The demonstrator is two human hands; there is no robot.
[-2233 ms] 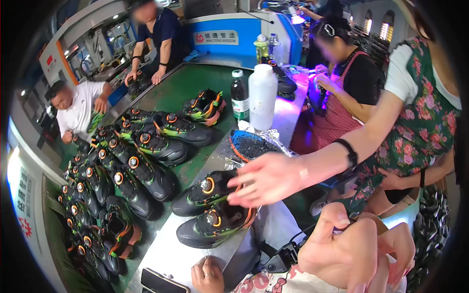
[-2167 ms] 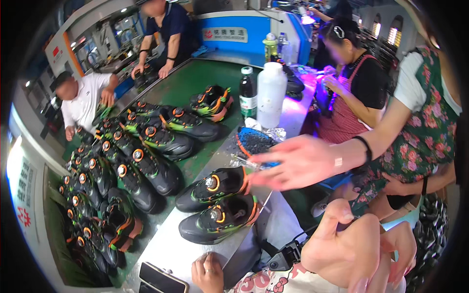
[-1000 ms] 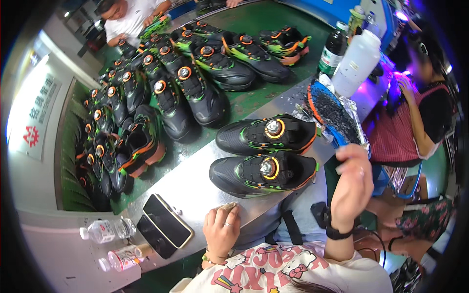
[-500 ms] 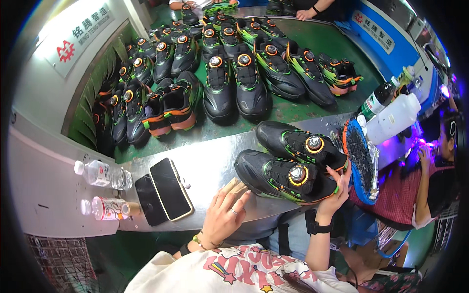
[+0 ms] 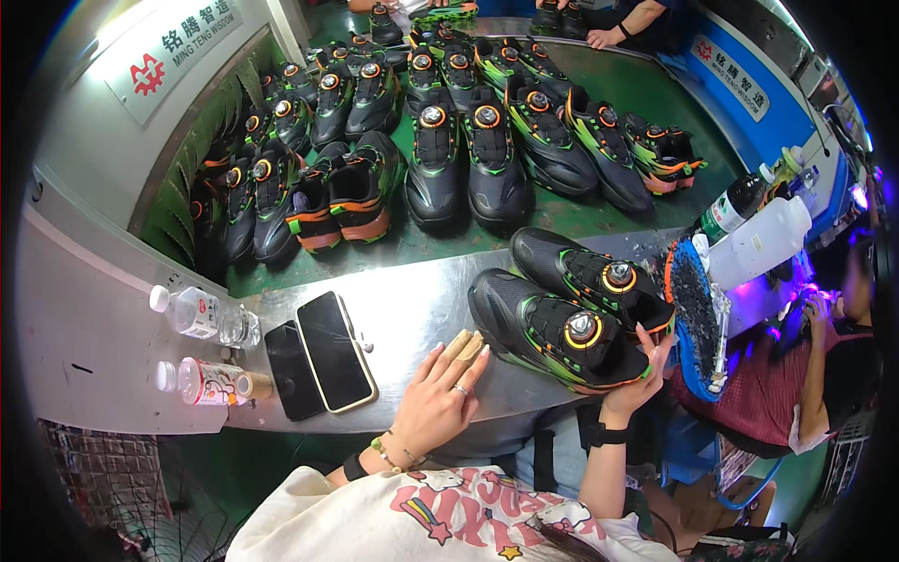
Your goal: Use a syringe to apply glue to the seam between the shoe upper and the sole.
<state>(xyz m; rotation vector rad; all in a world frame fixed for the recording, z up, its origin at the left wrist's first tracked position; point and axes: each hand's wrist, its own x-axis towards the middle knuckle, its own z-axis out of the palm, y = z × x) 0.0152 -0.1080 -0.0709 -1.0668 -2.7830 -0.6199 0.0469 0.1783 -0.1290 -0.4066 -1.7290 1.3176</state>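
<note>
A pair of black sneakers with green and orange trim lies on the metal ledge in front of me, toes pointing left. The nearer sneaker (image 5: 552, 328) and the farther sneaker (image 5: 595, 279) each carry a round dial with an orange ring. My right hand (image 5: 639, 379) curves round the heel end of the nearer one, fingers reaching up by the collars. My left hand (image 5: 440, 393) rests open and flat on the ledge, left of the toes, touching no shoe. Tan wraps (image 5: 461, 348) cover some of its fingertips.
Several similar sneakers (image 5: 487, 169) stand on the green belt (image 5: 599, 220) beyond. Two phones, a dark one (image 5: 292, 370) and a light-rimmed one (image 5: 335, 351), lie left, beside bottles (image 5: 201, 314). At right are a blue-rimmed tray (image 5: 693, 318) and a white bottle (image 5: 763, 244). Co-workers sit nearby.
The whole view has shifted slightly, so the belt and ledge sit farther right. My left hand's fingers look straighter and flatter. My right hand stays at the sneaker's heel.
</note>
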